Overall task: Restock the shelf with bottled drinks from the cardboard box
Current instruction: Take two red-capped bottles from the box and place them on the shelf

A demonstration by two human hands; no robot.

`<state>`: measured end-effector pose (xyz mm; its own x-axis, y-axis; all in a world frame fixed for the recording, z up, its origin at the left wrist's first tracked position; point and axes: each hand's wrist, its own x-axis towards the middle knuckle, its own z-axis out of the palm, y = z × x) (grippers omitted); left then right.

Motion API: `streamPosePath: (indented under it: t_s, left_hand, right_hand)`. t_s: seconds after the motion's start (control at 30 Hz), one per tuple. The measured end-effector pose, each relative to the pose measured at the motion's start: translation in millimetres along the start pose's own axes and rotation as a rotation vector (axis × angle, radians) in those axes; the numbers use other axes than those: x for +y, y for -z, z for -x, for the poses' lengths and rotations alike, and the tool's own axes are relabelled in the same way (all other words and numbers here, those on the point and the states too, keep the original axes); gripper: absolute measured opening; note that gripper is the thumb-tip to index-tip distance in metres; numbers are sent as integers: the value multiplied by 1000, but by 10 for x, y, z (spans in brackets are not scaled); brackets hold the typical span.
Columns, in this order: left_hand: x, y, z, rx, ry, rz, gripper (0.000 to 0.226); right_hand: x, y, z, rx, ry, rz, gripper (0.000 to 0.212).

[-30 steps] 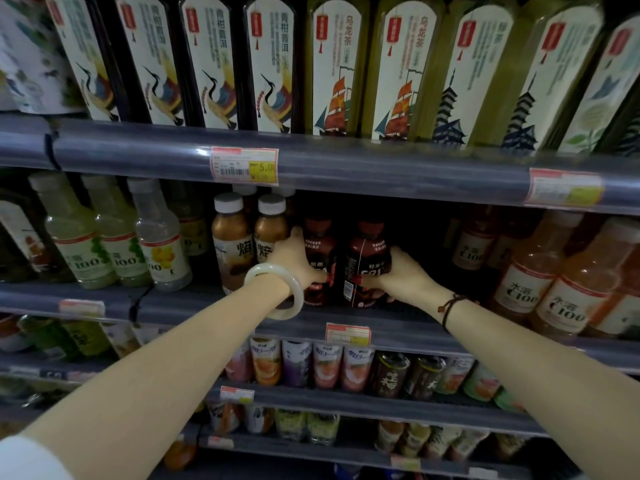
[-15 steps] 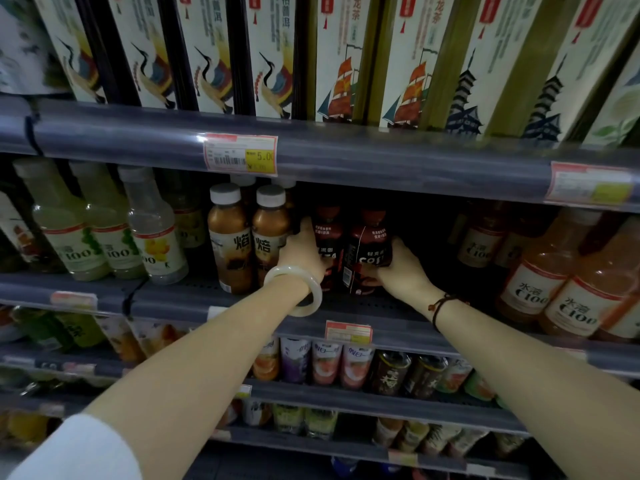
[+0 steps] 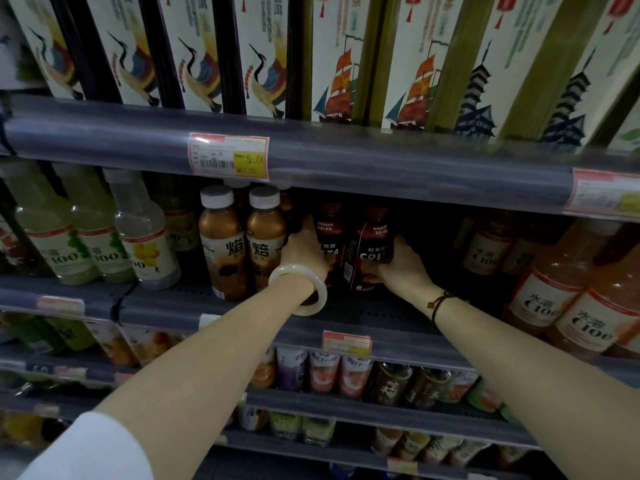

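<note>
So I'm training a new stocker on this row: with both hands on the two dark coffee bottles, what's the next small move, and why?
Probably push both dark bottles a little deeper, then let go. The left hand and right hand each grip one, upright and side by side on the middle shelf, beside the brown white-capped bottles. Bare shelf shows in front, and the space to their right looks dark and empty.

both dark bottles (image 3: 372,244) pushed deeper onto shelf, left hand (image 3: 304,247) and right hand (image 3: 401,265) reaching farther in
</note>
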<state>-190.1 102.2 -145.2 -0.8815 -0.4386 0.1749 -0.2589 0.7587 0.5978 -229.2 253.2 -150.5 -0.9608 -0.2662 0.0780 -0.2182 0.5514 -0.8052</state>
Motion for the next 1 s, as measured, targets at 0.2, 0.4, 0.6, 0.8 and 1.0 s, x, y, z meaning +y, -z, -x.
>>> streamPosePath:
  t_s: [0.2, 0.4, 0.6, 0.8, 1.0]
  left_hand:
    - [7, 48, 43, -42, -13, 30, 65]
    - [-7, 201, 278, -185, -93, 23, 37]
    - [-132, 416, 486, -344, -39, 161, 16]
    - [-377, 661, 745, -451, 60, 79, 25]
    - [-943, 992, 1051, -424, 157, -81, 20]
  right_hand:
    - [-5, 34, 25, -38, 2, -18, 57]
    - [-19, 82, 167, -113, -71, 15, 31]
    - [-156, 62, 364, -171, -66, 165, 18]
    - [-485, -190, 561, -408, -4, 297, 21]
    - [-838, -662, 724, -655, 145, 358, 20]
